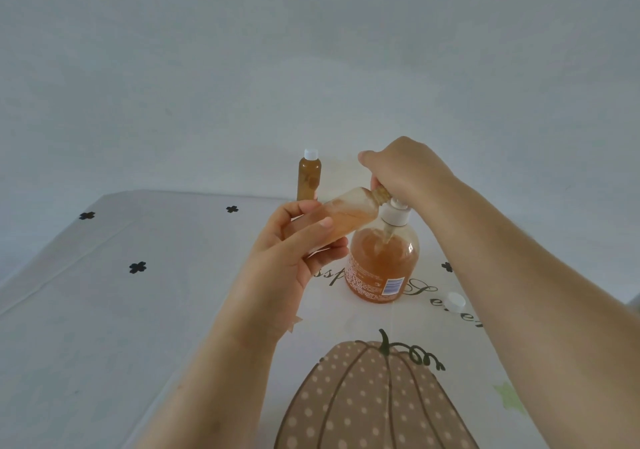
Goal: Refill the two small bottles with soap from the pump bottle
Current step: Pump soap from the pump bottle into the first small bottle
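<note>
While the left hand (pixel 294 258) is gripping the open bottle (pixel 346 218), fingers and thumb wrapped round its lower body, it is tilting the neck up toward the spout of the pump bottle (pixel 381 261), seemingly so that soap is landing inside and not on the cloth (pixel 138 310). The right hand (pixel 405 171) is curling over the pump head (pixel 396 211) from above, fingers closed down on it, apparently pressing out a dose; those fingers are hiding the spout, so whether it is meeting the neck cannot be told. Amber soap is lying along the tilted bottle's lower side, which is looking partly full. A white cap (pixel 455 301), likely its own, is lying on the cloth to the right, near the pump bottle. The capped bottle (pixel 309 178) is standing upright at the far edge, amber to the shoulder and probably finished, parked clear of the work.
</note>
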The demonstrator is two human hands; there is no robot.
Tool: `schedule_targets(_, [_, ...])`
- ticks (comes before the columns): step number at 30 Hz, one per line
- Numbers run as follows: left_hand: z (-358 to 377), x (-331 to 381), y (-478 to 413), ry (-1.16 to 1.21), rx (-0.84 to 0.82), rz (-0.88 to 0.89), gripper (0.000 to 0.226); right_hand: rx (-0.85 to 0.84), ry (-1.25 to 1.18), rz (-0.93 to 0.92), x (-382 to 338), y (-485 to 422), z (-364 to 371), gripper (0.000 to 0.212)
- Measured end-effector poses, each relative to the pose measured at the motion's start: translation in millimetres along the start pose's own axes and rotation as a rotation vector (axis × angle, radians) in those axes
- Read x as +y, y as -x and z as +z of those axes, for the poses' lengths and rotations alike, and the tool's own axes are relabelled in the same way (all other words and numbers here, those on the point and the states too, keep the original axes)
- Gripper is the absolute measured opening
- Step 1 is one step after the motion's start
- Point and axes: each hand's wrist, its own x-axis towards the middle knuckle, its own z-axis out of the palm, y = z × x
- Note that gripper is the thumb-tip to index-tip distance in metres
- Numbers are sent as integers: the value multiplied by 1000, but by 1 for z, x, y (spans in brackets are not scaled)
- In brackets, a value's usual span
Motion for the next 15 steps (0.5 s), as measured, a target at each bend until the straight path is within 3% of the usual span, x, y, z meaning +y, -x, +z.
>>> schedule_targets(15, [-4,-4,-4,-11,30,-28,36,-10,-62,-14,10,-6,10,41])
